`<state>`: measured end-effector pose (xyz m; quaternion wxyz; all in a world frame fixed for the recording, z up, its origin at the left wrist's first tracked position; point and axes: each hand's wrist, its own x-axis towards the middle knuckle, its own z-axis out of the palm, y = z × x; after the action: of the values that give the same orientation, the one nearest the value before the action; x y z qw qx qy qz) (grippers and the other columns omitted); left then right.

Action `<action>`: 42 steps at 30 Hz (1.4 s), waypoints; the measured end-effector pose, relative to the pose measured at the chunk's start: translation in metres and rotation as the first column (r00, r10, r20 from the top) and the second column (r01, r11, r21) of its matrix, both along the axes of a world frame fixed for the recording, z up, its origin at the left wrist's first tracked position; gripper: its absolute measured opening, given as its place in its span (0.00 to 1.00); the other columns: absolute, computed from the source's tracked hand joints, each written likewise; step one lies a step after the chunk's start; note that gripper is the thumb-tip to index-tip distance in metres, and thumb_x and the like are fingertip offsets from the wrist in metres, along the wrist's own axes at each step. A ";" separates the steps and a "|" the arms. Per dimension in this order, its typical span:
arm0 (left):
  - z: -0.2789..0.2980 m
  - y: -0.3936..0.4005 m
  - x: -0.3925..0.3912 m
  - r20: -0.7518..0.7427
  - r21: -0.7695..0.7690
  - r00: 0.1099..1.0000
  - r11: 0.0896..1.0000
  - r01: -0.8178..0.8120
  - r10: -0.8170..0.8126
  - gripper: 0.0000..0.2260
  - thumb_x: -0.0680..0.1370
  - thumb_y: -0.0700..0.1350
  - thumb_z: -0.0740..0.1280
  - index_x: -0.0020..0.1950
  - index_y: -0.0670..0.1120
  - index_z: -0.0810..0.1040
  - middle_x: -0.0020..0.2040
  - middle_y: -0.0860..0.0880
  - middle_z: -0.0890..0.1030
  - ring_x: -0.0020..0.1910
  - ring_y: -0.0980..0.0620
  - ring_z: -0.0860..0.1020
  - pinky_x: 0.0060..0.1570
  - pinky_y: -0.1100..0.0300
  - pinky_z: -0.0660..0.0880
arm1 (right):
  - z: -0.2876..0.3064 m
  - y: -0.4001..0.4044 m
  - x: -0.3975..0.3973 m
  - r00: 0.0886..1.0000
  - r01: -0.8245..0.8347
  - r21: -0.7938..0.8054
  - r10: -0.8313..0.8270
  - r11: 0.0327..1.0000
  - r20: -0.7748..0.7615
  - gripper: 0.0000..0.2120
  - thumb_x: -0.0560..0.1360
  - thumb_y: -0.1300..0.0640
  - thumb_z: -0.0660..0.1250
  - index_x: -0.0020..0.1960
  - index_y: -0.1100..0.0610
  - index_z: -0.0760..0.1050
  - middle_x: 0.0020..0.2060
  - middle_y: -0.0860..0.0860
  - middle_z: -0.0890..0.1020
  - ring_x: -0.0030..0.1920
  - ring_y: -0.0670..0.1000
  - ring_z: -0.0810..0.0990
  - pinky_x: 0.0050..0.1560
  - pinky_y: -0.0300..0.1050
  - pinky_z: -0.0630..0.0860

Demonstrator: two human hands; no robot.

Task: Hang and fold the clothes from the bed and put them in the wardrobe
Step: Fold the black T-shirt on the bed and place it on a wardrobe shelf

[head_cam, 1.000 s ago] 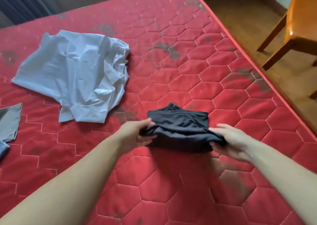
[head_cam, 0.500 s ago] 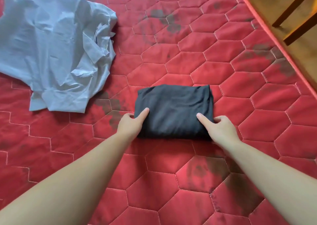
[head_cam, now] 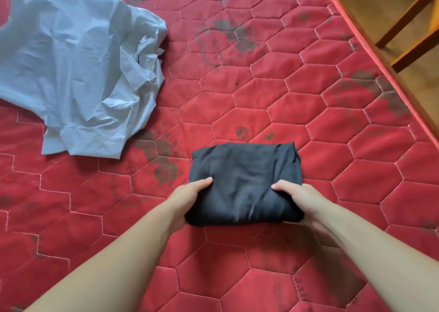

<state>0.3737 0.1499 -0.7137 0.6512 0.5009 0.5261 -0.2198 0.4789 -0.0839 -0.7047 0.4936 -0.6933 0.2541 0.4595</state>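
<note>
A folded black garment (head_cam: 244,183) is shown on a red quilted bed (head_cam: 297,102), gripped from both sides near the bed's near edge and somewhat toward its right edge. The left hand (head_cam: 184,201) is placed at the bundle's left side: the thumb is laid on top of the cloth, while the remaining fingers are curled beneath the fold and are hidden from view. The right hand (head_cam: 300,198) is placed at the bundle's right side in a mirrored grip, with the thumb pressed onto the upper surface and the other fingers tucked under the cloth. The near edge of the bundle is seen raised slightly above the bed, a shadow being cast on the quilting below it; whether the far edge is touching the bed cannot be told. Both forearms are extended from the near edge of the bed toward the bundle.

A crumpled pale blue shirt (head_cam: 80,74) is spread toward the far left corner of the bed, well apart from the black garment, with its collar and buttons bunched at its right side. The bed cover is stitched in a hexagon pattern and marked by dark, faded prints. Beyond the right edge of the bed, a wooden floor (head_cam: 370,5) and the legs of a wooden chair (head_cam: 408,19) are visible.
</note>
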 end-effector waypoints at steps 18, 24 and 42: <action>0.201 0.013 -0.049 0.319 0.006 0.946 0.998 -0.057 0.052 0.16 0.76 0.52 0.71 0.58 0.44 0.79 0.48 0.47 0.86 0.47 0.48 0.85 0.44 0.56 0.80 | 0.217 0.019 -0.055 0.966 0.044 0.149 -0.080 0.988 0.247 0.15 0.72 0.55 0.74 0.56 0.61 0.79 0.47 0.59 0.85 0.44 0.61 0.84 0.38 0.52 0.81; 0.409 0.024 -0.054 0.644 -0.038 0.763 0.998 -0.043 0.057 0.24 0.67 0.56 0.76 0.60 0.48 0.82 0.55 0.47 0.84 0.54 0.48 0.83 0.45 0.57 0.81 | 0.424 0.016 -0.067 0.829 -0.024 0.354 -0.180 0.935 0.530 0.15 0.73 0.54 0.73 0.57 0.59 0.78 0.47 0.56 0.85 0.46 0.58 0.85 0.48 0.56 0.81; 0.582 -0.066 -0.168 0.674 0.096 0.641 0.818 -0.568 0.366 0.22 0.72 0.58 0.72 0.55 0.42 0.81 0.47 0.44 0.86 0.46 0.45 0.85 0.42 0.57 0.81 | 0.565 -0.001 -0.073 0.834 -0.381 0.503 0.055 0.776 0.548 0.17 0.73 0.47 0.71 0.52 0.60 0.79 0.42 0.58 0.86 0.42 0.59 0.86 0.43 0.49 0.81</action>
<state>0.2058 0.0840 -0.1320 0.7385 0.4817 0.4172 0.2204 0.4059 -0.0846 -0.1393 0.6746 -0.6240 -0.1260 0.3737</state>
